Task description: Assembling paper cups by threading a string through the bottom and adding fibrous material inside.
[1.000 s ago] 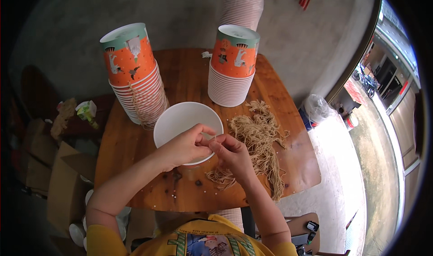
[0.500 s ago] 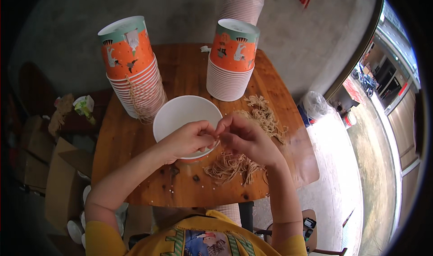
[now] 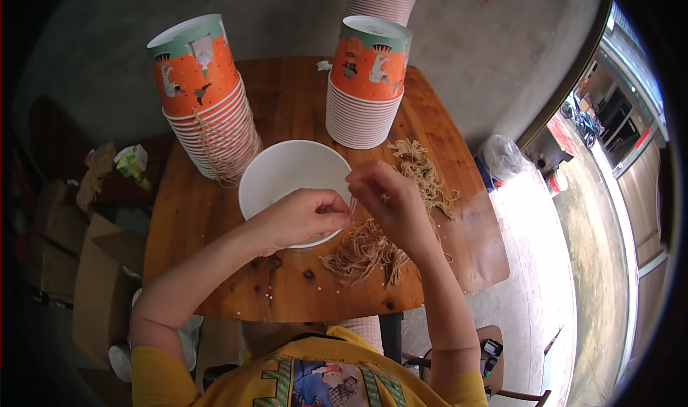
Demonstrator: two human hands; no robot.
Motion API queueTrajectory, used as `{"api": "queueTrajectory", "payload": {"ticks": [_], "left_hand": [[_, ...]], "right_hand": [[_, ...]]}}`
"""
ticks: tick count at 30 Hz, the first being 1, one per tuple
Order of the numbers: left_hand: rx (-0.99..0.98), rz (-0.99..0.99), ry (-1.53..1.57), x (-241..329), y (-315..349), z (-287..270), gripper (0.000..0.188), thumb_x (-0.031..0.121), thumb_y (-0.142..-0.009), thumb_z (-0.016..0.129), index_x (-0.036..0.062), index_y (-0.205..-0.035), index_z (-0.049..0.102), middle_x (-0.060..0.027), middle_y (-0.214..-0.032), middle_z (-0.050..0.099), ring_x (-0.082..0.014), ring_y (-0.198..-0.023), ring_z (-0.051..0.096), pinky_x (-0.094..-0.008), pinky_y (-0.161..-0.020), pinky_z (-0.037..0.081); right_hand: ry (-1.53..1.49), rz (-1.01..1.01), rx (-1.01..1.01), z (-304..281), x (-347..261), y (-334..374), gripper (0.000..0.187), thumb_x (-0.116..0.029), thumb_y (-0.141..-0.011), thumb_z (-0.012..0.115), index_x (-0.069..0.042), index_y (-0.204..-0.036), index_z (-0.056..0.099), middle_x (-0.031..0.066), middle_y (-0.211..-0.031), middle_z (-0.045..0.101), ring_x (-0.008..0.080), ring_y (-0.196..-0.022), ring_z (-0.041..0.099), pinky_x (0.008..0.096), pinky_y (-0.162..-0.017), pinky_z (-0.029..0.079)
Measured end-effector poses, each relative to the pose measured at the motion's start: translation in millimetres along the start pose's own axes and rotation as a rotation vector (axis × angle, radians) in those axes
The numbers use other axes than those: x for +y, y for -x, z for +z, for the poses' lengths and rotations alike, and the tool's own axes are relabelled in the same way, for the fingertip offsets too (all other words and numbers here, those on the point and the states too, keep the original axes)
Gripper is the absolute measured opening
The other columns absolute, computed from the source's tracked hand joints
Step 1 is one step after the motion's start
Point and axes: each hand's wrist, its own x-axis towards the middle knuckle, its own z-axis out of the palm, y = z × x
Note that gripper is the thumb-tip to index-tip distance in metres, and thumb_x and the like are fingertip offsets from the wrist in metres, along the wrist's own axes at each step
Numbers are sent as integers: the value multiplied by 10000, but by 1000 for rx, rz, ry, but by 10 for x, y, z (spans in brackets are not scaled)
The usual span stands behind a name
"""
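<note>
Pinching a thin strand (image 3: pixel 353 203) at the tub's (image 3: pixel 276 174) right rim, your left hand (image 3: pixel 308 217) should anchor it; your right hand (image 3: pixel 394 195), close beside, has an unclear grip.

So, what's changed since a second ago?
The right hand moved up the view, away from the left hand, opening a gap where a thin pale strand seems to show. The right forearm now hides more yarn. Nothing was clearly taken up or let go. The left hand stays over the white bowl; the left cup stack and right cup stack are unmoved, though the view shifted slightly.
</note>
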Motion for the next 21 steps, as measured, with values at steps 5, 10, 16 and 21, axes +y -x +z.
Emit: {"api": "queueTrajectory", "payload": {"ticks": [5,10,16,21], "left_hand": [[9,27,-63,23,-20,30,180,189,-947,624,18,-1001,637,3,-939,630,-60,-863,564,-221,-776,460],[40,-15,-35,30,-21,51,178,187,-956,615,14,-990,635,12,-906,625,-49,-839,557,-207,-754,458],[42,22,-13,-5,-29,13,156,166,-955,608,17,-988,636,10,-907,625,-49,-845,555,-207,-758,458],[30,-5,-12,85,-15,24,153,164,-953,599,25,-1007,631,13,-916,615,-45,-809,540,-199,-709,445]], "right_hand": [[13,-35,14,-7,80,-12,88,-30,-892,619,-49,-963,571,65,-808,613,159,-687,588,295,-631,478],[-178,136,89,-64,192,375,134,-81,-876,667,-18,-947,572,45,-856,603,126,-721,588,270,-651,493],[143,34,191,160,-40,547,167,-62,-797,753,-44,-921,643,61,-830,554,174,-668,584,281,-586,494],[21,130,219,330,-104,616,124,-49,-811,738,-35,-889,642,48,-808,541,142,-665,575,273,-571,480]]}}
